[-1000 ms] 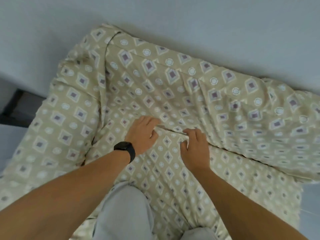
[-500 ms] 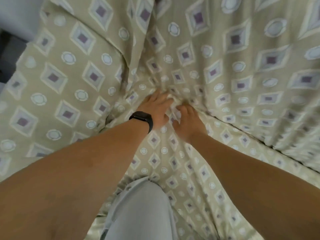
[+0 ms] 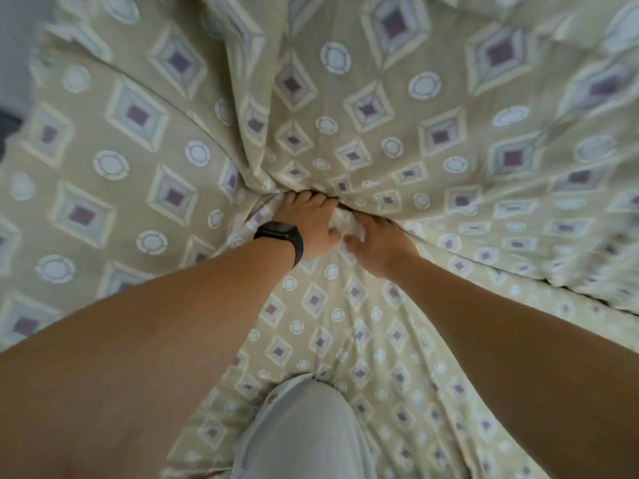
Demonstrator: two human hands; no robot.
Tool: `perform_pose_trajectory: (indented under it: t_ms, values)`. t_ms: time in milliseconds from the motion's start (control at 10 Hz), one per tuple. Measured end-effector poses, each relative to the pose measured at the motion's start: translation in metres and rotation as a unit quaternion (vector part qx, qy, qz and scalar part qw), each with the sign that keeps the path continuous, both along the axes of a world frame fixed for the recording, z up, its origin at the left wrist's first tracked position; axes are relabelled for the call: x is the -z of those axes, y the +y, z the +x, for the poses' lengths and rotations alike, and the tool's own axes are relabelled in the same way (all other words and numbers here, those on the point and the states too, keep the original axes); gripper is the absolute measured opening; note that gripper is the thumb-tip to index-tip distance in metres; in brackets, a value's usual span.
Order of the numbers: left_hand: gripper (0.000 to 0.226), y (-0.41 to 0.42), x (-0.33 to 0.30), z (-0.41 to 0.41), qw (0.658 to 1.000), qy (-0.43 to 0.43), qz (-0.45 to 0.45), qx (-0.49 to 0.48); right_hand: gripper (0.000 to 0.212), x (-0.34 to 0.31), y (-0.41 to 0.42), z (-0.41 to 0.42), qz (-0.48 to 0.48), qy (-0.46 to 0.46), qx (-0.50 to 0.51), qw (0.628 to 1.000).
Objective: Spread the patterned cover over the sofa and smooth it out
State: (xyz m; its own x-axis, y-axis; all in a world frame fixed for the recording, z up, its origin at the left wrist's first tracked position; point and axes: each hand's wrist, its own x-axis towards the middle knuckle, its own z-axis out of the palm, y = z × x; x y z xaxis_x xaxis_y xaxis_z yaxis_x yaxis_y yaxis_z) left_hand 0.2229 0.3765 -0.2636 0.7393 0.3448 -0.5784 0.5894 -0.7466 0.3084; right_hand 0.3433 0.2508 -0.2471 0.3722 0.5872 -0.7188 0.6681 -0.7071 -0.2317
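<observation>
Patterned cover (image 3: 397, 108) already draped over the sofa, hiding seat and backrest alike; left hand (image 3: 311, 226), black watch (image 3: 281, 236) at the wrist, and right hand (image 3: 380, 247) side by side at the crease between the two, fingers driven into the fold and out of sight there, so curled or straight cannot be told. Spreading judged largely done, tucking in hand, smoothing left: folds fan out from the crease, ridges run up the back. Grey trouser knee (image 3: 304, 426) on the seat; sliver of pale wall (image 3: 14, 46) far left.
</observation>
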Motion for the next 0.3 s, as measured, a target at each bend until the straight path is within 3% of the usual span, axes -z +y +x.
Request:
perform_pose_trajectory:
  t_ms: [100,300]
  values:
    - [0.061,-0.015,-0.040,-0.008,0.999,-0.025,-0.036,0.001,0.061,-0.049,-0.017,-0.010,0.042,0.027,0.084,0.995]
    - [0.044,-0.050,-0.157,0.018,0.995,-0.041,-0.070,0.066,0.046,-0.161,-0.066,0.005,0.039,0.007,0.177,0.983]
